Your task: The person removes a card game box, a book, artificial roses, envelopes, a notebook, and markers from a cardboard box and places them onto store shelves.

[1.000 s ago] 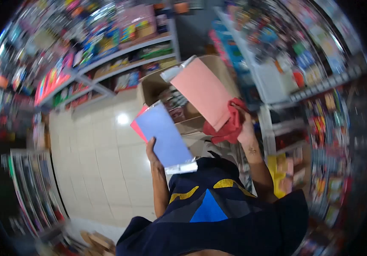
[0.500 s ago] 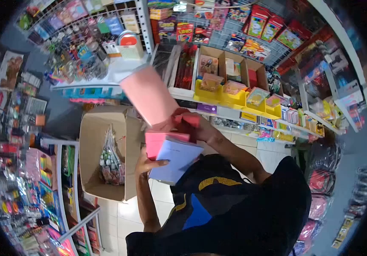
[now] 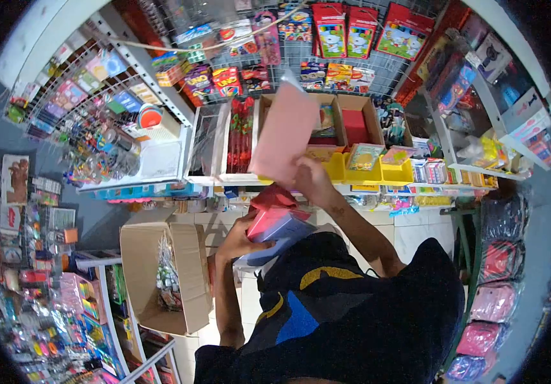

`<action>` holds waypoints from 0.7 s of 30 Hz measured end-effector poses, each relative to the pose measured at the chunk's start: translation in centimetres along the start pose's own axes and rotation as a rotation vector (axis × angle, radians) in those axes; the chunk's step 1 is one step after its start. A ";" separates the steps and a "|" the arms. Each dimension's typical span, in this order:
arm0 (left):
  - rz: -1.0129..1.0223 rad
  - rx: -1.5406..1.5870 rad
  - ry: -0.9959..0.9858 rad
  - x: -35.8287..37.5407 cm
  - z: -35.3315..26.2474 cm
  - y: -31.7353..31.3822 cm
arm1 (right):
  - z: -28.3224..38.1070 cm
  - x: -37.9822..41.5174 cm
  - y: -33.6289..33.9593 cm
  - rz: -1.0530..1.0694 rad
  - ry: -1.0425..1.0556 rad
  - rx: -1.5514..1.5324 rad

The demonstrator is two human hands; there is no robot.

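A pink notebook (image 3: 286,131), somewhat blurred, is raised in front of the shelf by my right hand (image 3: 314,184), whose fingers grip its lower right edge. Lower down, my left hand (image 3: 239,239) is closed around a small stack against my body. A lavender notebook (image 3: 282,238) forms the near side of that stack. Behind it are a pinkish-red notebook (image 3: 266,225) and a red piece (image 3: 275,198) at the top, whose kind I cannot make out. My left thumb lies across the lavender cover.
An open cardboard box (image 3: 193,275) with bundled packets (image 3: 168,275) stands at left on the tiled floor. Ahead, a shelf holds cardboard compartments (image 3: 354,123) and yellow bins (image 3: 396,174). Card games and crayon packs (image 3: 362,32) hang above. Wrapped bags (image 3: 493,301) line the right side.
My right hand has moved up and right with the pink notebook, away from the stack. The notebook now stands more upright. My left hand has tilted the stack, and the view has shifted.
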State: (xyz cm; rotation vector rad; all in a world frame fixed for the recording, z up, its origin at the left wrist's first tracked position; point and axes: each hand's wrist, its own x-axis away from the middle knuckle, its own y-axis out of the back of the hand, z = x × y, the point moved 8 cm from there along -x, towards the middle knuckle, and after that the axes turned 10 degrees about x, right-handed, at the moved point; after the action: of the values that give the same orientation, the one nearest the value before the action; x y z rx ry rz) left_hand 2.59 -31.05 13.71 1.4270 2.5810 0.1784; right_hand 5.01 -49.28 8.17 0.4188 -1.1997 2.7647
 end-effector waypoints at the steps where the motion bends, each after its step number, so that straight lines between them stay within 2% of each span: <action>1: -0.012 0.042 0.075 -0.1 0.9 0.1 | 1.3 -0.3 3.0 -0.066 0.095 0.090; 2: -0.027 0.084 0.152 0.5 2.1 0.5 | 2.6 -0.1 6.1 -0.132 0.187 0.183; 4: -0.106 0.123 0.263 1.8 3.2 1.6 | 8.2 3.7 9.5 -0.424 0.453 0.648; 6: -0.235 0.124 0.333 3.3 3.3 2.9 | 9.6 5.5 16.7 -0.388 0.438 0.372; 7: -0.254 0.254 0.337 3.8 4.3 3.2 | 11.4 6.2 17.9 -0.411 0.410 0.430; 8: -0.279 0.257 0.327 4.1 4.4 3.6 | 13.6 6.6 19.0 -0.432 0.382 0.491; 11: -0.401 0.271 0.311 4.9 4.4 4.4 | 18.6 3.7 28.4 -0.565 0.237 0.902; 14: -0.497 0.270 0.326 5.9 5.0 4.4 | 20.5 -3.3 37.4 -0.386 0.296 1.012; 18: -0.647 0.464 0.324 7.3 5.1 3.4 | 19.5 -9.0 42.1 -0.316 0.091 1.037; 21: -0.723 0.442 0.340 8.6 4.8 3.0 | 18.0 -11.4 43.0 -0.326 -0.025 1.019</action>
State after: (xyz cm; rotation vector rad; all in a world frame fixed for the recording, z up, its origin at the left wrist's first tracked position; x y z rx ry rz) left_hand 1.69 -22.07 8.67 0.4774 3.3779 -0.2944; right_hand 11.16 -91.64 -13.56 0.6294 0.3593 2.8253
